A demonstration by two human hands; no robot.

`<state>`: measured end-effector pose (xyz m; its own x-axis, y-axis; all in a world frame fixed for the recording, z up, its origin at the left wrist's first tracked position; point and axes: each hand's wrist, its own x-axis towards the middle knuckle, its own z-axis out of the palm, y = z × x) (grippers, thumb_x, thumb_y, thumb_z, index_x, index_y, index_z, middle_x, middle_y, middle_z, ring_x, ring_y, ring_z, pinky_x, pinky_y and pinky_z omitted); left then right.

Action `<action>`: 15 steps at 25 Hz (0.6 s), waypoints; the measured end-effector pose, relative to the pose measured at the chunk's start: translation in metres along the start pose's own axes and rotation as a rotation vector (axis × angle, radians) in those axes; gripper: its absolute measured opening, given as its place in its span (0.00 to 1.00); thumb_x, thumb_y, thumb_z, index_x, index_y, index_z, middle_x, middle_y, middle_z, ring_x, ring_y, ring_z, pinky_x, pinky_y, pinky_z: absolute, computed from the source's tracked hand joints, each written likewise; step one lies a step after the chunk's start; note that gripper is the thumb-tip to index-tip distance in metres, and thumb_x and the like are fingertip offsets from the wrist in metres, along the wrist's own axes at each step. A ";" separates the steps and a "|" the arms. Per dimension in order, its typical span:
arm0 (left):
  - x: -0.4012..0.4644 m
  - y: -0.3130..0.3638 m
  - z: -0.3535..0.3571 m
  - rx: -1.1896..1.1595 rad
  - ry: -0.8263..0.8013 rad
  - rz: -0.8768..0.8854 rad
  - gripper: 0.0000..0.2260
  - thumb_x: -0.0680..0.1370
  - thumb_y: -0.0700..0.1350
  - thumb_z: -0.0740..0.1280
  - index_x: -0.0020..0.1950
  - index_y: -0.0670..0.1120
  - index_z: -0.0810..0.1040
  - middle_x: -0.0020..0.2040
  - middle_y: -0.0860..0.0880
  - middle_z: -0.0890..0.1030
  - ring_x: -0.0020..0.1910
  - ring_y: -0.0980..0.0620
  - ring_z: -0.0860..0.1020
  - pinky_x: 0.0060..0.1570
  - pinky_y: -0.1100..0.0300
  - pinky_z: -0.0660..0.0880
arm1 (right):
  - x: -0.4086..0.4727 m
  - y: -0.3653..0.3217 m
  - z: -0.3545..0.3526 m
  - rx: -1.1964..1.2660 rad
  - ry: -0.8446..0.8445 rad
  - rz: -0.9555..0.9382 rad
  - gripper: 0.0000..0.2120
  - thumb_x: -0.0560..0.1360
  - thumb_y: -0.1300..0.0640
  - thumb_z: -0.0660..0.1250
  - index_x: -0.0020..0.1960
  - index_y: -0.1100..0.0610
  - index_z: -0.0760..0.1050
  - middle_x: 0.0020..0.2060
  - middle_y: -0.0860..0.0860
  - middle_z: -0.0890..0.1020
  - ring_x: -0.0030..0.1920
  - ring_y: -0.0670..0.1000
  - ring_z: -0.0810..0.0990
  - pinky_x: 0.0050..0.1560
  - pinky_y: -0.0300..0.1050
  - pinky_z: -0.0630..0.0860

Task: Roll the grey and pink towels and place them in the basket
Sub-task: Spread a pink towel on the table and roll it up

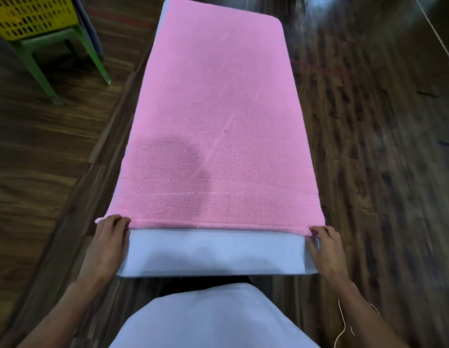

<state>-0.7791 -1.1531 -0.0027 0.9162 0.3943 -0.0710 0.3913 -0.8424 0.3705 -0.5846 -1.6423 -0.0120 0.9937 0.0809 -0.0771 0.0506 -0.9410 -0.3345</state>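
A pink towel (218, 109) lies flat and lengthwise on a long white table (213, 252), covering most of its top. My left hand (109, 242) pinches the towel's near left corner. My right hand (323, 244) pinches the near right corner. The near hem between my hands is slightly turned up. A darker patch shows on the towel near its front left. A yellow perforated basket (30, 16) stands at the far left on a green stool (67, 46). No grey towel is in view.
Dark wood flooring (381, 146) surrounds the table on both sides. A thin cord (342, 325) hangs by my right forearm. My white shirt fills the bottom of the view.
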 end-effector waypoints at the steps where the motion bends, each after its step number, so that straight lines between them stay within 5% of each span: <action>1: 0.000 0.003 -0.001 -0.059 -0.018 -0.058 0.13 0.79 0.37 0.62 0.63 0.41 0.74 0.62 0.43 0.71 0.62 0.44 0.68 0.52 0.40 0.76 | 0.005 0.001 -0.001 0.035 -0.015 0.001 0.10 0.75 0.58 0.70 0.56 0.58 0.78 0.58 0.54 0.79 0.55 0.55 0.77 0.57 0.52 0.77; 4: 0.006 0.009 -0.006 -0.142 -0.045 -0.184 0.13 0.80 0.38 0.59 0.64 0.43 0.73 0.64 0.45 0.71 0.64 0.44 0.68 0.54 0.40 0.75 | 0.015 0.000 -0.004 0.139 -0.044 0.031 0.08 0.78 0.58 0.67 0.57 0.55 0.77 0.60 0.52 0.78 0.54 0.50 0.75 0.57 0.46 0.74; 10: 0.017 -0.021 -0.016 0.050 -0.143 0.086 0.19 0.70 0.29 0.69 0.59 0.41 0.78 0.56 0.43 0.78 0.53 0.46 0.74 0.50 0.49 0.76 | 0.017 0.010 -0.025 0.026 -0.258 -0.039 0.08 0.79 0.61 0.64 0.56 0.56 0.79 0.54 0.49 0.79 0.50 0.48 0.75 0.52 0.41 0.73; 15: 0.052 -0.030 -0.035 -0.131 -0.266 0.058 0.10 0.73 0.34 0.70 0.51 0.46 0.80 0.46 0.48 0.82 0.45 0.48 0.79 0.48 0.52 0.76 | 0.042 0.007 -0.034 0.137 -0.200 0.081 0.07 0.75 0.65 0.70 0.43 0.54 0.79 0.43 0.50 0.82 0.42 0.49 0.78 0.44 0.40 0.78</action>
<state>-0.7461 -1.0945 0.0152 0.9340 0.2221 -0.2798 0.3387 -0.7997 0.4958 -0.5396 -1.6568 0.0146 0.9538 0.0834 -0.2885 -0.0558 -0.8947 -0.4432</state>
